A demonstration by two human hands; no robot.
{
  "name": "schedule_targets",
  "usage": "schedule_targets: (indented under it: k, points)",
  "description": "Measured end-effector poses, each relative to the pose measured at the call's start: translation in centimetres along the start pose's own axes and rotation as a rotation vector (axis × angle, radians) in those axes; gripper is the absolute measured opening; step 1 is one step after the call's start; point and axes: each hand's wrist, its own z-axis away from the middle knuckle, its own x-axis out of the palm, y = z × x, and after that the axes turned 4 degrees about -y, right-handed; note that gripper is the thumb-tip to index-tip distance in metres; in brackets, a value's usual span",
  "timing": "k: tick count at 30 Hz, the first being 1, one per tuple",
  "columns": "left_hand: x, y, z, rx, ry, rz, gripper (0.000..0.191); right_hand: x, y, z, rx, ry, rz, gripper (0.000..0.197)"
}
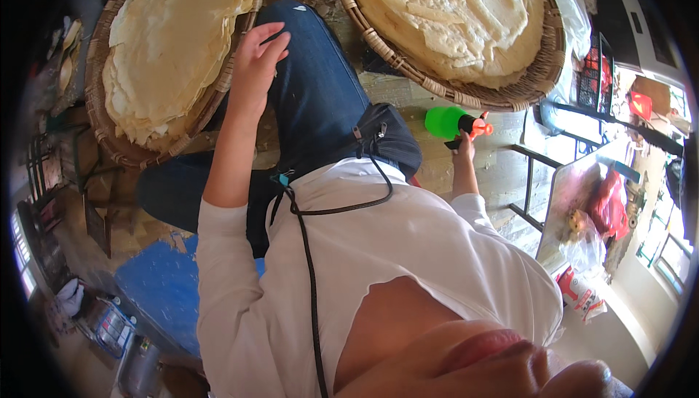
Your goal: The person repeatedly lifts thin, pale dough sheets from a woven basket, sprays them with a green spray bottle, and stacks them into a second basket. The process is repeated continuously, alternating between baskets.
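My left hand (264, 51) is raised over my knee in blue jeans, beside the rim of the left wicker basket. Its fingers are loosely bent and apart, with nothing seen between them. That basket (97, 119) holds a stack of thin, pale flatbread sheets (169, 43). At the right, my right hand (464, 147) grips a green spray bottle (445, 121) near its black and orange head. The bottle is tipped on its side, just below a second wicker basket (431, 85), which holds a pile of large, wrinkled flatbread sheets (453, 21).
A low table (551, 207) at the right bears a red plastic bag (609, 204) and a clear bag. A blue board or sheet (164, 283) lies at the lower left. Flakes are scattered on the wood-look floor (393, 89). A black waist bag (390, 138) hangs at my hip.
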Motion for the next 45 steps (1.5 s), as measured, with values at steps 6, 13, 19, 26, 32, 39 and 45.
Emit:
schedule_targets:
  k: [6, 13, 19, 26, 32, 39, 45]
  points:
    - [-4.5, 0.2, 4.1, 0.024, 0.157, -0.03, 0.032, -1.4, -10.7, 14.9, -0.283, 0.043, -0.032, 0.058]
    - [-4.6, -2.8, 5.4, -0.007, 0.107, 0.123, 0.025, -2.5, -21.1, 27.1, -0.494, -0.416, -0.044, 0.037]
    - [-3.5, -2.7, 7.4, 0.015, 0.097, 0.162, 0.021, 0.9, -25.5, 29.9, -0.626, -0.586, -0.215, 0.042]
    - [-6.1, -3.9, 9.1, 0.047, 0.163, 0.194, 0.02, 7.8, -29.7, 33.2, -0.727, -0.736, -0.057, 0.048]
    - [-6.5, -4.3, 9.4, 0.051, 0.165, 0.234, 0.021, 7.5, -29.8, 30.6, -0.547, -1.017, 0.154, 0.045]
    - [-6.7, -1.9, 9.5, 0.068, 0.164, 0.127, 0.02, 3.3, -24.3, 27.7, -0.454, -0.734, -0.16, 0.044]
    - [-6.6, 5.5, 9.6, 0.3, 0.232, -0.07, 0.019, 1.4, -21.5, 25.8, -0.397, -0.516, -0.107, 0.043]
